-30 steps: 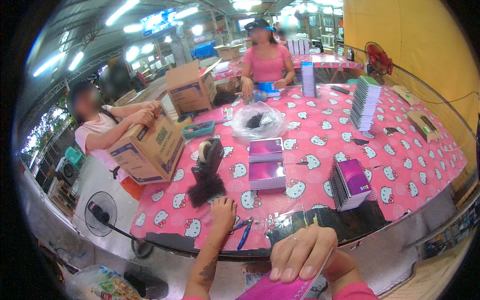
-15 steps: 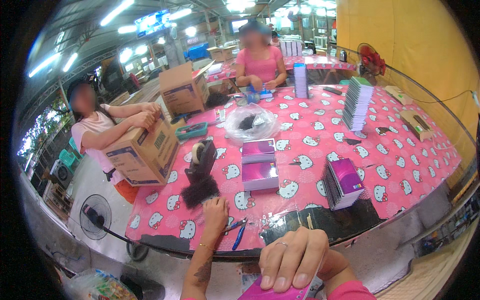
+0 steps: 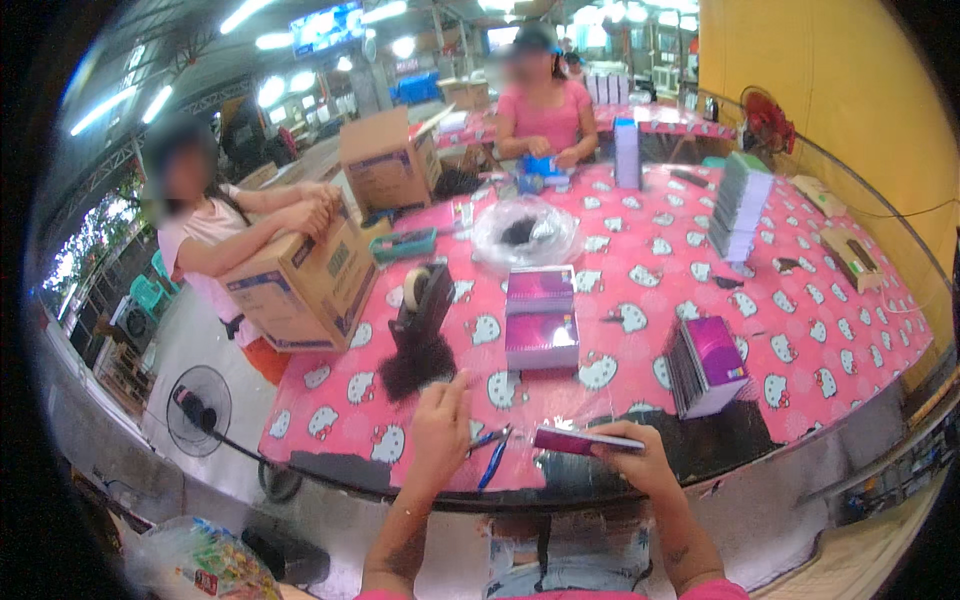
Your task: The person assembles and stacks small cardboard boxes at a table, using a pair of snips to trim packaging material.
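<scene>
My right hand (image 3: pixel 648 462) was closed around one end of a purple notebook (image 3: pixel 572 441), holding it low over the near edge of the desk (image 3: pixel 632 388), tipped nearly edge-on to me; that end grip probably kept the rest of it exposed. I cannot tell whether it touched the surface. My left hand (image 3: pixel 440 432) had its fingers stretched toward a black bristly heap (image 3: pixel 418 366), but with the back of it facing me I cannot tell whether a strand was pinched there.

The blue-handled pliers (image 3: pixel 491 462) lay by the near edge between my hands, presumably to suit either one. The black tape dispenser (image 3: pixel 425 308) stood behind the heap, nearer the desk's left edge. Purple notebook stacks (image 3: pixel 541 340) sat squared near the middle, and a coil-edged stack (image 3: pixel 712 365) stood toward the near right corner, perhaps set aside to spare my elbow.

A bare strip of cover ran between the two groups, giving my right hand room forward; leftward, the pliers, heap and dispenser narrowed the way.
</scene>
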Motion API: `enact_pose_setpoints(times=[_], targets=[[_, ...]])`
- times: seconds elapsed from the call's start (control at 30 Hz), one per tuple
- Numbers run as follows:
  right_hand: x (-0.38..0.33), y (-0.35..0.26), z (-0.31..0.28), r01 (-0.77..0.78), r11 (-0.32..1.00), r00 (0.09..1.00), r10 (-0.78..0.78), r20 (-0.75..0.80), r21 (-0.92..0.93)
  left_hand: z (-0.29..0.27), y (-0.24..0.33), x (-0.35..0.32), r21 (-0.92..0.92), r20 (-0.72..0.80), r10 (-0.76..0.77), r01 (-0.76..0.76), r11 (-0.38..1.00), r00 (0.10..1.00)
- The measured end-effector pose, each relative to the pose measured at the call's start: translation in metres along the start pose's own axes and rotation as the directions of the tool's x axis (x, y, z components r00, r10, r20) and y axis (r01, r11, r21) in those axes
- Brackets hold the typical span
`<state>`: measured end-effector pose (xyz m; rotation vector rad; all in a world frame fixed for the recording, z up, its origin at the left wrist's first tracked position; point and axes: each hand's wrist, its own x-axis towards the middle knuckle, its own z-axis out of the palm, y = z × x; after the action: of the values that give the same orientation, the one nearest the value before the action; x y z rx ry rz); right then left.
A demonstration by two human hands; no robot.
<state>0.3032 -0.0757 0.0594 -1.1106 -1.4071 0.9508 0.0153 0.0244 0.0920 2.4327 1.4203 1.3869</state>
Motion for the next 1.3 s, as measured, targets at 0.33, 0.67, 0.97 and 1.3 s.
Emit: enact_pose_setpoints(times=[0.33, 0.67, 0.97, 1.3], targets=[[-0.012, 0.062, 0.006, -0.160, 0.985, 0.987, 0.160, -0.001, 0.071, 0.036, 0.038, -0.052, -0.313, 0.273, -0.022, 0.111, 0.943, 0.962], [-0.013, 0.064, 0.002, -0.127, 0.988, 0.991, 0.123, 0.050, 0.088, 0.048, 0.032, -0.055, -0.330, 0.232, 0.031, 0.049, 0.943, 0.972], [-0.009, 0.061, -0.004, -0.172, 0.985, 0.981, 0.169, 0.097, 0.028, 0.052, 0.022, -0.039, -0.453, 0.408, 0.162, 0.045, 0.890, 0.899], [-0.013, 0.064, -0.005, -0.173, 0.985, 0.981, 0.173, 0.090, -0.009, 0.057, 0.006, -0.033, -0.305, 0.498, 0.292, -0.150, 0.940, 0.817]])
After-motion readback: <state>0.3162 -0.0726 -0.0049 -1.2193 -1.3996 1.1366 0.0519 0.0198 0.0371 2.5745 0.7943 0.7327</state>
